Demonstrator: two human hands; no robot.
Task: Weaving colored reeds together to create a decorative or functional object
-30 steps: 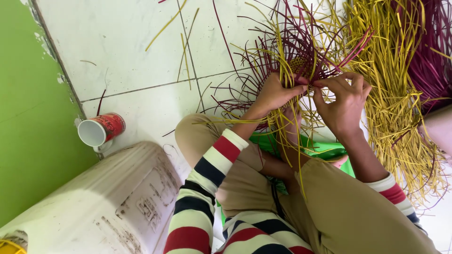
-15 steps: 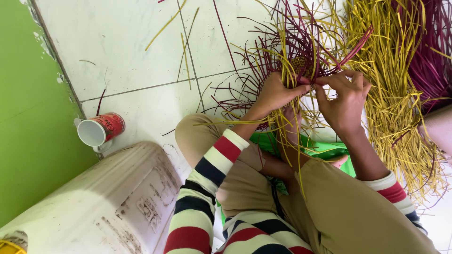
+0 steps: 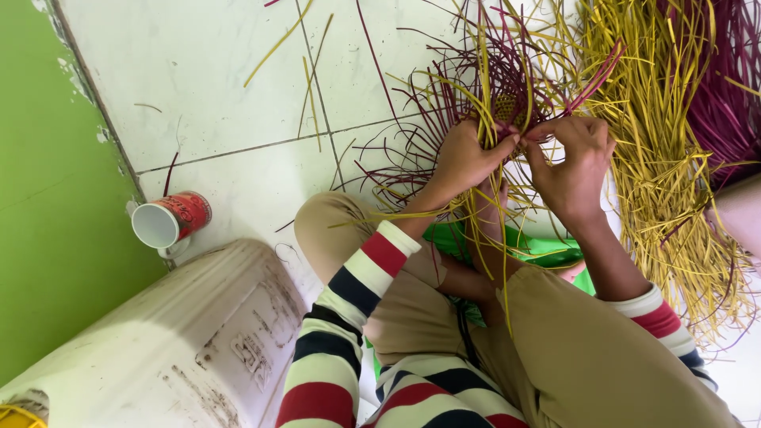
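Woven piece [image 3: 507,107] of yellow and dark red strips, held above the person's lap at the centre of a spray of loose strand ends. Left hand [image 3: 464,158] is clenched around a bunch of strands at the near edge of the piece, fingers curled and thumb pressed toward the other hand. Right hand [image 3: 572,162] pinches a single strand between thumb and forefinger just beside the left fingertips; the two hands nearly touch. Unwoven dark red strands [image 3: 420,103] fan outward from the piece over the white tiled floor [image 3: 214,95]. To the right lies a thick heap of yellow strips [image 3: 662,150], with a mass of purple-red strips [image 3: 729,79] beyond it at the upper right corner. Beneath the hands, a green object [image 3: 547,246] shows between the tan-trousered knees [image 3: 333,230]; what it is cannot be told. Both arms wear striped sleeves [image 3: 349,317]. A red and white cup [image 3: 170,220] lies on its side near the green wall [image 3: 47,206], beside a soiled white container [image 3: 158,349].
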